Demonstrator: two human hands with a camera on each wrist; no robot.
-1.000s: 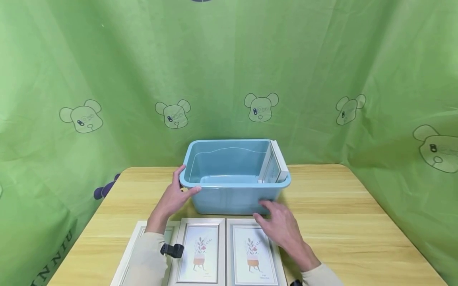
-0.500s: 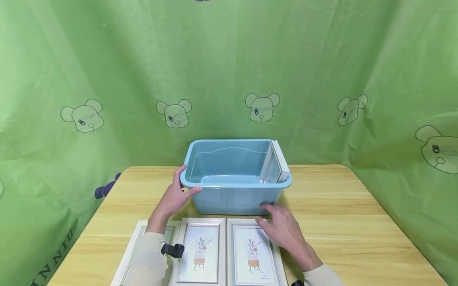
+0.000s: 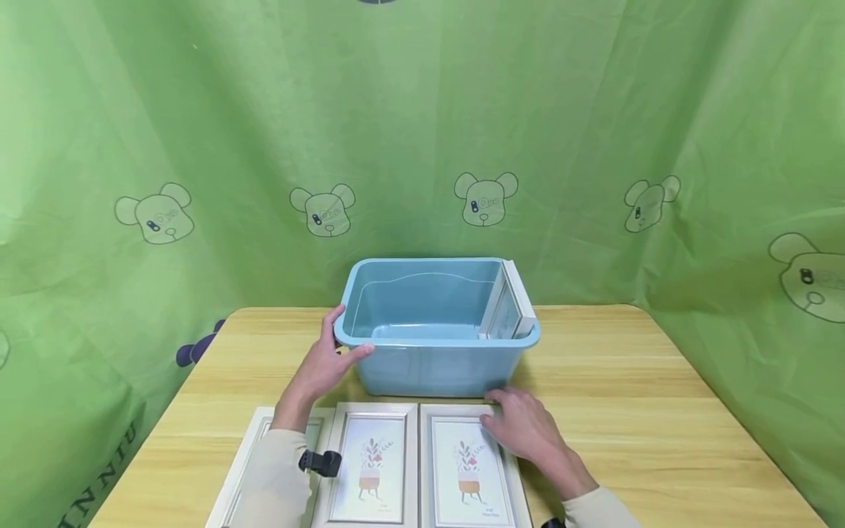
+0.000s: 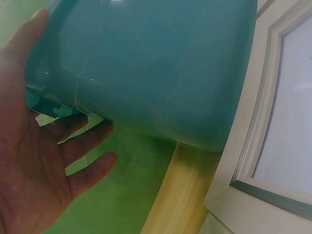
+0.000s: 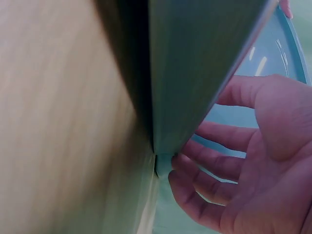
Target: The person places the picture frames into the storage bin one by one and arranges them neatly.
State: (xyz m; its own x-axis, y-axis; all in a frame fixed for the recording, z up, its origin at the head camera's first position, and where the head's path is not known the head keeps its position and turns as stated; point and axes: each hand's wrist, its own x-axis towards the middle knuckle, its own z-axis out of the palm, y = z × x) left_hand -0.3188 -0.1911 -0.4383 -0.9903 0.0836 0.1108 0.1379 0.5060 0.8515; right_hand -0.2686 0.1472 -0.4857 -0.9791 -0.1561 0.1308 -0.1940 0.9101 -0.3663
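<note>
A light-blue plastic tub (image 3: 429,370) stands across the middle of the table. My left hand (image 3: 321,368) holds its near left corner, thumb on the front rim and index finger along the left side; in the left wrist view the other fingers (image 4: 90,173) spread loosely beneath. My right hand (image 3: 524,425) grips the far right corner of a cream picture frame (image 3: 469,462) with a potted-plant print, lying flat before the tub. In the right wrist view, the thumb lies over the face of this picture frame (image 5: 200,53) and the fingers curl at its end.
A matching picture frame (image 3: 370,466) lies left of the gripped one, and another picture frame (image 3: 231,477) is partly covered by my left sleeve. One more framed picture (image 3: 516,297) leans upright inside the tub's right end. Green curtain (image 3: 409,132) hangs behind the wooden table (image 3: 634,411).
My right hand has come down from in front of the tub's wall to the right picture frame's far corner, its fingers drawing closer together. The left hand keeps its hold.
</note>
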